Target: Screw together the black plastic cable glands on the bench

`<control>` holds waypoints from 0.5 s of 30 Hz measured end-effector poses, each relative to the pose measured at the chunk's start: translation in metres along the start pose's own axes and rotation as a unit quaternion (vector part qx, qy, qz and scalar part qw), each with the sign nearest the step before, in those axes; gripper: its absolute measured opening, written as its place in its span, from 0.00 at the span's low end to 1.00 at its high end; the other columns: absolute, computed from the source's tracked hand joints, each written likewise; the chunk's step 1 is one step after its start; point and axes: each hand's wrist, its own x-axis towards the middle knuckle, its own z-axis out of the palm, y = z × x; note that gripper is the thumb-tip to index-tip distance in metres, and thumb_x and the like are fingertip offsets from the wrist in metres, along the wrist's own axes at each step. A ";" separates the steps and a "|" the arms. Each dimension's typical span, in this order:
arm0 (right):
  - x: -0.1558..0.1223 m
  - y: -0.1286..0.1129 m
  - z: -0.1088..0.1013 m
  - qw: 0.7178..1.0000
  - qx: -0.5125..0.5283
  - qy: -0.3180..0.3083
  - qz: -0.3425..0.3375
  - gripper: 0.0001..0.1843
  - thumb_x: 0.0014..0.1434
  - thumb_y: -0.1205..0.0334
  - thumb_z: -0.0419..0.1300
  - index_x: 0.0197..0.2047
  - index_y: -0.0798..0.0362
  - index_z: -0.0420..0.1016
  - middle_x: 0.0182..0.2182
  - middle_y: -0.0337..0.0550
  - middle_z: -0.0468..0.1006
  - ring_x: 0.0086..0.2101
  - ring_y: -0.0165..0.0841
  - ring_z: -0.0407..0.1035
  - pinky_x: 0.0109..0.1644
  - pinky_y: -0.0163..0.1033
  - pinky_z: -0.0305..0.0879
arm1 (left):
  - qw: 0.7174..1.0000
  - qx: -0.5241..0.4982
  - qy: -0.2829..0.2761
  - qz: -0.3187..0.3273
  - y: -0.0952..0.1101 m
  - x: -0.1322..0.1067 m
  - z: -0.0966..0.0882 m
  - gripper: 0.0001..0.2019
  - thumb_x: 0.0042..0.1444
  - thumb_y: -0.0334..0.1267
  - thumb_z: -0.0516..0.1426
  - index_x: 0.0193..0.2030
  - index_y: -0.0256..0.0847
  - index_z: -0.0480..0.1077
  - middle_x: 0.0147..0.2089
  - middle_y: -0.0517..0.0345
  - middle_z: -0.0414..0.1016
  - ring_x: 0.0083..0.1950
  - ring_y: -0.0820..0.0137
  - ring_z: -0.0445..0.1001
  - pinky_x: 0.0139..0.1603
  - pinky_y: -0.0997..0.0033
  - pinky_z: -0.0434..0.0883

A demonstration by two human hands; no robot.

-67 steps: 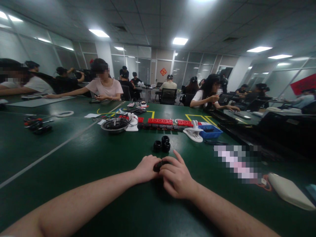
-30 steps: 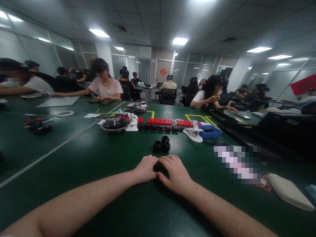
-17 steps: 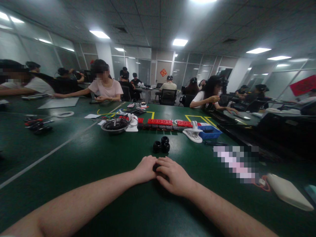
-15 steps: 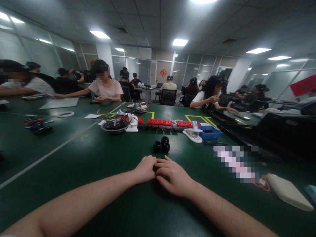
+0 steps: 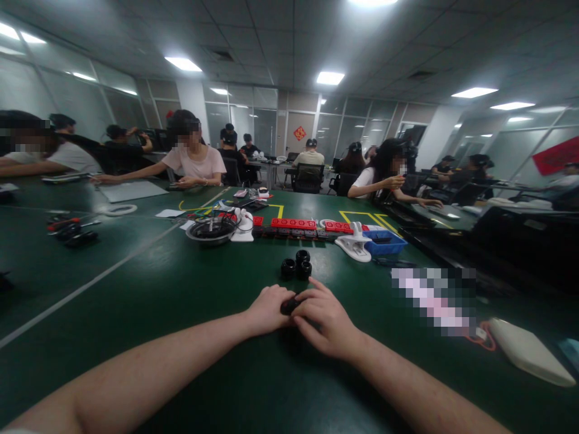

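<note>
A glossy black round piece (image 5: 289,305) is between my hands, low over the green tabletop. My left hand (image 5: 269,308) grips it from the left, its fingers closed and partly hidden. From the right, my right hand (image 5: 323,316) has its curled fingers against the piece, with the index finger stretched forward. Just beyond the hands, three hollow black round pieces (image 5: 302,258) stand close together on the table.
Across the table lie a row of red blocks (image 5: 293,223), a metal bowl (image 5: 210,234), white clamps (image 5: 355,245) and a blue bin (image 5: 384,242). Tools (image 5: 72,229) lie at left, a cream pouch (image 5: 529,349) at right. Co-workers (image 5: 194,157) sit around.
My right hand has shifted slightly right, its index finger lifting, and more of the black piece shows. At the far left, a co-worker's grey sheet has slid to the right.
</note>
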 end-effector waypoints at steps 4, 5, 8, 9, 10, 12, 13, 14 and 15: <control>0.005 0.007 0.001 0.986 -0.080 0.007 0.146 0.20 0.50 0.56 0.58 0.47 0.55 0.66 0.40 0.47 0.71 0.41 0.38 0.64 0.46 0.45 0.59 | 1.000 -0.004 0.007 0.005 0.001 0.001 -0.001 0.18 0.47 0.54 0.56 0.36 0.42 0.68 0.35 0.59 0.70 0.37 0.64 0.66 0.35 0.68 0.61; 0.006 0.009 0.002 0.980 -0.092 -0.009 0.176 0.26 0.48 0.53 0.60 0.49 0.55 0.64 0.42 0.49 0.70 0.42 0.40 0.63 0.44 0.44 0.60 | 1.000 -0.004 0.007 0.005 0.001 0.001 -0.001 0.18 0.46 0.54 0.56 0.36 0.41 0.68 0.35 0.59 0.70 0.37 0.63 0.66 0.35 0.68 0.61; 0.008 0.012 0.008 0.968 -0.105 -0.071 0.217 0.29 0.45 0.49 0.61 0.49 0.54 0.65 0.39 0.48 0.70 0.40 0.40 0.64 0.42 0.44 0.60 | 1.000 -0.006 0.009 0.010 0.002 0.001 -0.002 0.17 0.46 0.53 0.56 0.35 0.41 0.68 0.35 0.59 0.70 0.38 0.63 0.66 0.35 0.68 0.61; 0.008 0.013 0.009 0.966 -0.106 -0.084 0.219 0.26 0.46 0.50 0.61 0.46 0.54 0.67 0.37 0.48 0.71 0.38 0.40 0.65 0.41 0.44 0.60 | 1.000 -0.006 0.010 0.011 0.002 0.001 -0.002 0.16 0.46 0.51 0.57 0.35 0.41 0.67 0.34 0.59 0.70 0.37 0.64 0.66 0.35 0.68 0.61; 0.008 0.013 0.010 0.965 -0.107 -0.089 0.220 0.23 0.46 0.51 0.60 0.44 0.54 0.68 0.36 0.47 0.71 0.37 0.40 0.65 0.40 0.44 0.60 | 1.000 -0.004 0.011 0.011 0.002 0.001 -0.002 0.15 0.46 0.51 0.57 0.34 0.41 0.67 0.34 0.59 0.69 0.37 0.64 0.66 0.35 0.69 0.61; 0.008 0.013 0.010 0.966 -0.108 -0.085 0.218 0.19 0.47 0.56 0.60 0.43 0.53 0.68 0.36 0.46 0.71 0.37 0.39 0.65 0.41 0.44 0.59 | 1.000 0.005 0.012 0.005 0.002 0.001 -0.002 0.15 0.46 0.51 0.57 0.33 0.41 0.67 0.33 0.59 0.69 0.36 0.65 0.66 0.34 0.69 0.61; 0.008 0.013 0.009 0.968 -0.105 -0.080 0.213 0.19 0.47 0.59 0.60 0.43 0.53 0.67 0.37 0.46 0.71 0.38 0.38 0.64 0.42 0.44 0.59 | 1.000 0.009 0.011 0.001 0.002 0.001 -0.002 0.16 0.45 0.52 0.57 0.32 0.41 0.68 0.33 0.59 0.69 0.36 0.64 0.66 0.34 0.69 0.61; 0.009 0.013 0.007 0.971 -0.094 -0.070 0.206 0.19 0.46 0.61 0.60 0.44 0.53 0.66 0.38 0.45 0.70 0.40 0.38 0.64 0.43 0.43 0.59 | 1.000 0.009 0.010 -0.002 0.002 0.001 -0.002 0.17 0.45 0.53 0.57 0.32 0.41 0.68 0.32 0.59 0.69 0.36 0.64 0.66 0.34 0.69 0.61; 0.009 0.014 0.003 0.976 -0.075 -0.055 0.198 0.20 0.46 0.65 0.59 0.44 0.53 0.65 0.40 0.45 0.70 0.41 0.37 0.63 0.45 0.42 0.58 | 1.000 0.006 0.010 -0.005 0.001 0.001 -0.002 0.18 0.45 0.54 0.57 0.33 0.41 0.68 0.33 0.59 0.69 0.36 0.64 0.66 0.34 0.69 0.61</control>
